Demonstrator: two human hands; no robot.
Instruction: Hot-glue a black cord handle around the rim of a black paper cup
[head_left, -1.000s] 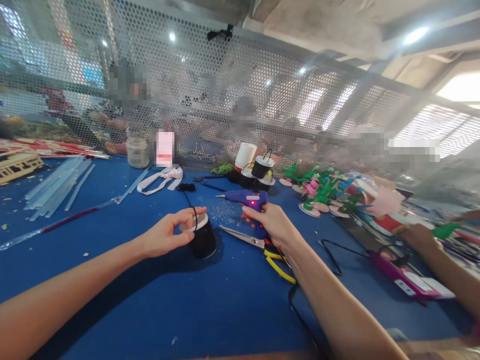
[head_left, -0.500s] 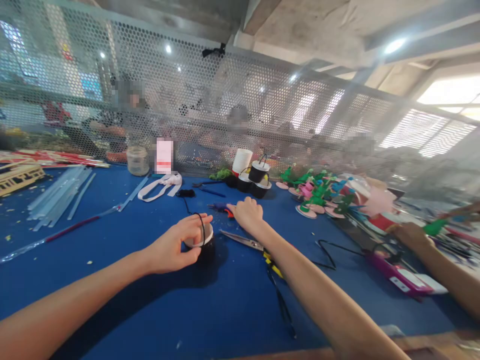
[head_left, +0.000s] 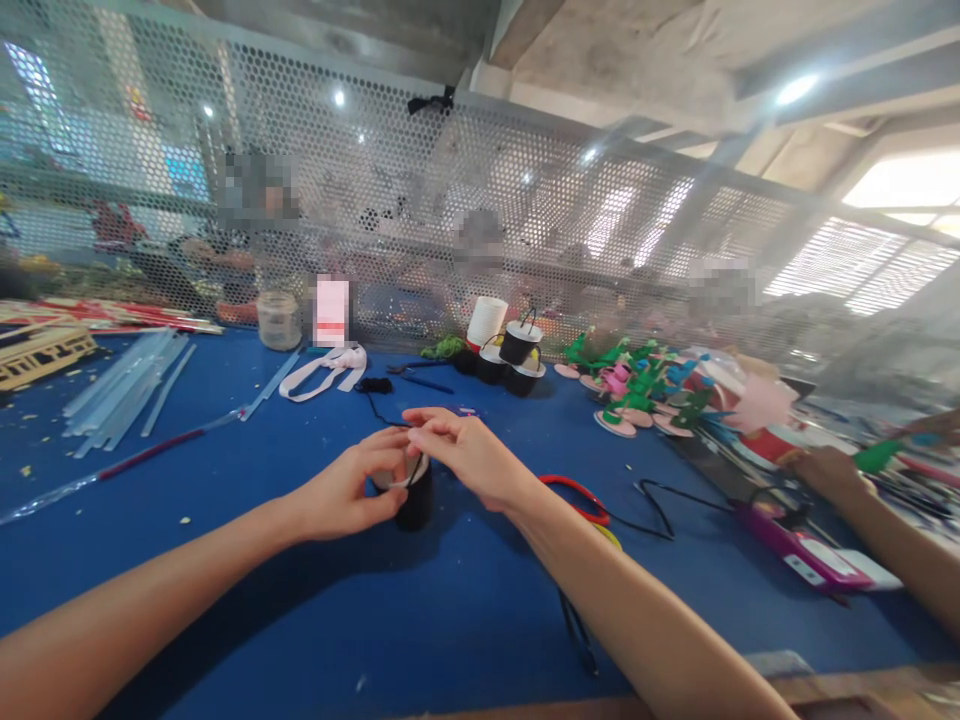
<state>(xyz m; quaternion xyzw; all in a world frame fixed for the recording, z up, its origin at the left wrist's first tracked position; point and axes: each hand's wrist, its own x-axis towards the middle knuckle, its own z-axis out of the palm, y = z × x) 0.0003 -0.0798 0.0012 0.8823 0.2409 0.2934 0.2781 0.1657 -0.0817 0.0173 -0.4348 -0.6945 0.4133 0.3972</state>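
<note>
My left hand (head_left: 356, 480) curls around the left rim of a small black bucket (head_left: 415, 500) with a white lip, its thumb outside and fingers over the opening. A black cord (head_left: 417, 468) forms the bucket's handle. My right hand (head_left: 469, 455) is at the top of this cord, thumb and fingers closed on it, just beside the left fingertips. Beyond the hands, a black yarn bundle (head_left: 375, 385) trails a strand toward them. A red loop-shaped tool handle (head_left: 581, 490) shows beside my right forearm, with a yellow handle (head_left: 607, 537) below; the rest is hidden.
Several similar black buckets (head_left: 520, 345) and a white spool (head_left: 487, 322) stand by the mesh screen (head_left: 420, 180). Left lie translucent glue sticks (head_left: 124, 385) and a glass jar (head_left: 279, 320). Right are green felt pieces (head_left: 637, 385), a purple power strip (head_left: 802, 555) and another person's hand (head_left: 832, 475).
My right hand has come back from the tools beyond the bucket to the cord at its rim. The scissor blades no longer show, and a red handle now shows by my forearm.
</note>
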